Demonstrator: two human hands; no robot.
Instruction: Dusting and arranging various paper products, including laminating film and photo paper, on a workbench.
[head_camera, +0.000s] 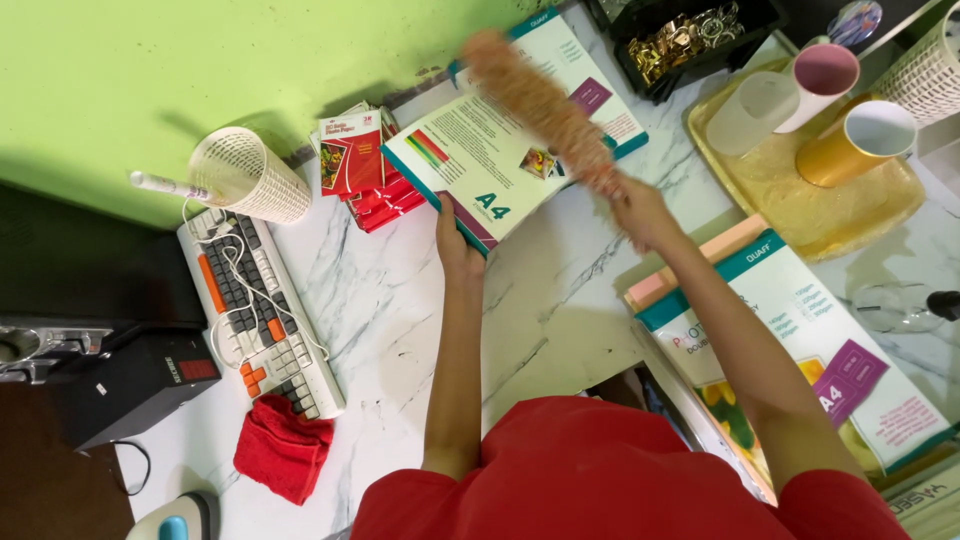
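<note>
Marble counter (400, 300): gripping paper pack (470, 165) by its near edge with left hand (455, 245), clenching right hand (640, 212) around fuzzy duster (545, 110), blurred, sweeping just beyond the fingers; dusting apparently midway, neighbouring packs seemingly remaining.

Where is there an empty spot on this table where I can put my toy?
The biggest bare patch of marble table lies between the keyboard and the left hand and forearm. Another bare stretch runs between the two arms, below the paper pack that the left hand holds. The far right is crowded: the yellow tray with cups and more paper packs.
</note>
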